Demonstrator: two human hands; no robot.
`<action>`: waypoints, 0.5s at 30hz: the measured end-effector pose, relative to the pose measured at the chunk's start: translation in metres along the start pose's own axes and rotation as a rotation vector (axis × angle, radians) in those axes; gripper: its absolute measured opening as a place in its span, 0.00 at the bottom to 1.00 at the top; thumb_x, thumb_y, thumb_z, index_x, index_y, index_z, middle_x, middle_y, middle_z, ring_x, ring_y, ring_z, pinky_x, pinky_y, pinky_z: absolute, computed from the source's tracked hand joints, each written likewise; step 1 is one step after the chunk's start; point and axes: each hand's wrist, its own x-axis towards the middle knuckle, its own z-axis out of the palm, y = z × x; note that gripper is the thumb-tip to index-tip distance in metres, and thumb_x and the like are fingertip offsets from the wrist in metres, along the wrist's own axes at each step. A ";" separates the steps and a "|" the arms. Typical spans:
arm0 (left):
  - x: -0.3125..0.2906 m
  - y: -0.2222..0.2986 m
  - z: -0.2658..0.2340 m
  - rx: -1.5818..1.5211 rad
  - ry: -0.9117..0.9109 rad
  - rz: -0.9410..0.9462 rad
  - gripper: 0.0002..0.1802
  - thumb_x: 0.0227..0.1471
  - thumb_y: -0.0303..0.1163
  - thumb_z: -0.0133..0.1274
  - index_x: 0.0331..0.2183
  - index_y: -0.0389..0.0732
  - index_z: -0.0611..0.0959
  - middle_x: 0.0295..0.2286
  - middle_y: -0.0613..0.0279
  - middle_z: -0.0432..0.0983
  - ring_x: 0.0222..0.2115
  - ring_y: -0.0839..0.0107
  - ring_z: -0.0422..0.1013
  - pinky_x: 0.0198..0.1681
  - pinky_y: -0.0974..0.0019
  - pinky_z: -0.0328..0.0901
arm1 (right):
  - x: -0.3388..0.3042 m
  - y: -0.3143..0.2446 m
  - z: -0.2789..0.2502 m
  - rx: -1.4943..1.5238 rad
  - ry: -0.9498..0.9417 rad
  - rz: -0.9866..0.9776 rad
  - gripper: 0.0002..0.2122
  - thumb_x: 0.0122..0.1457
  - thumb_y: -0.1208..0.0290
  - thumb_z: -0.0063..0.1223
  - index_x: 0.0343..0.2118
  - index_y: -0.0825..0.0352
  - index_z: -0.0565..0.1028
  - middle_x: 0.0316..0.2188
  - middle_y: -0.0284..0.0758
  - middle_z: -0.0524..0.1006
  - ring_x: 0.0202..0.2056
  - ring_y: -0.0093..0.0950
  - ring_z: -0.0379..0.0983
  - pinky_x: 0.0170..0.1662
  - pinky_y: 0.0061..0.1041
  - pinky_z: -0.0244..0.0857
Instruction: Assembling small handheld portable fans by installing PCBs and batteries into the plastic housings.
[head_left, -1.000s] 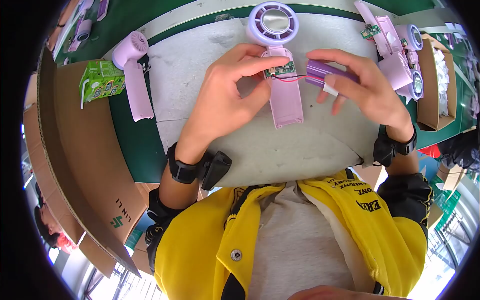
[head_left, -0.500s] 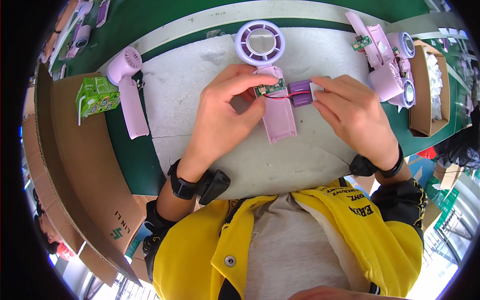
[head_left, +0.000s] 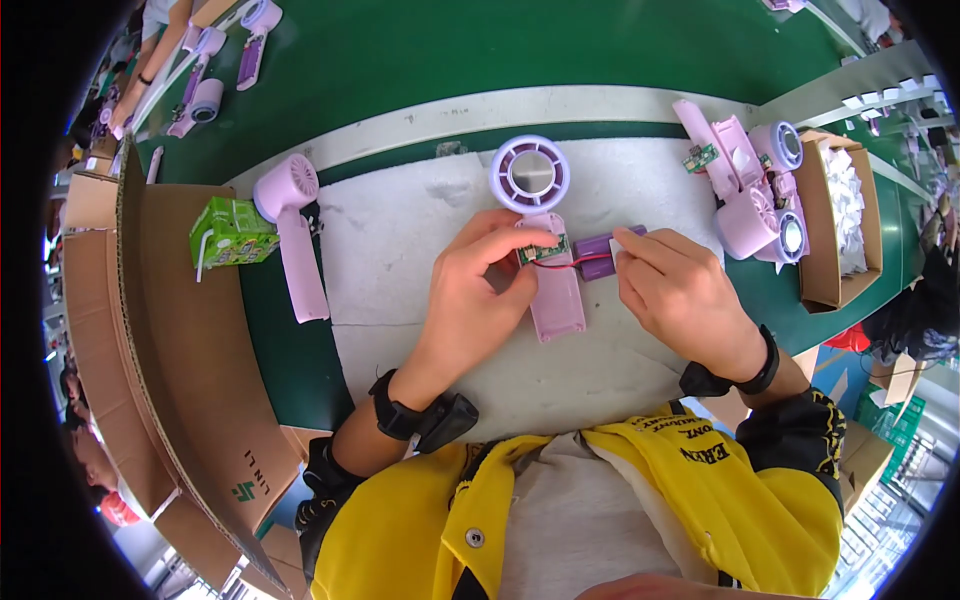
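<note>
A lilac handheld fan lies on the white mat, its round head [head_left: 497,180] away from me and its opened handle [head_left: 559,305] toward me. My left hand [head_left: 475,305] pinches the small green circuit board [head_left: 547,250] at the handle's upper part between thumb and forefinger. Red and black wires [head_left: 560,265] run from the board toward a purple battery pack [head_left: 596,264] just right of the handle. My right hand [head_left: 685,295] is closed at the battery's right end, where a small white piece [head_left: 616,247] shows by the fingertips. Those fingers partly hide battery and white piece.
At left, another lilac fan [head_left: 300,255] leans by a green drink carton [head_left: 228,235] and a large cardboard box [head_left: 200,380]. Several fan parts [head_left: 745,190] lie at right beside a box [head_left: 822,225] of white pieces. A pale rail [head_left: 430,130] crosses behind the mat.
The whole view has shifted, so the bench sits lower in the picture. Both hands keep their places at the board and the battery; my right fingers now cover more of the battery's end.
</note>
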 end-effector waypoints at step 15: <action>0.002 -0.010 0.000 0.001 0.003 0.014 0.20 0.43 0.13 0.50 0.39 0.39 0.83 0.39 0.61 0.73 0.36 0.74 0.71 0.37 0.74 0.65 | -0.004 0.002 0.007 -0.049 -0.030 -0.113 0.06 0.45 0.80 0.56 0.27 0.72 0.74 0.41 0.45 0.77 0.33 0.34 0.74 0.34 0.30 0.72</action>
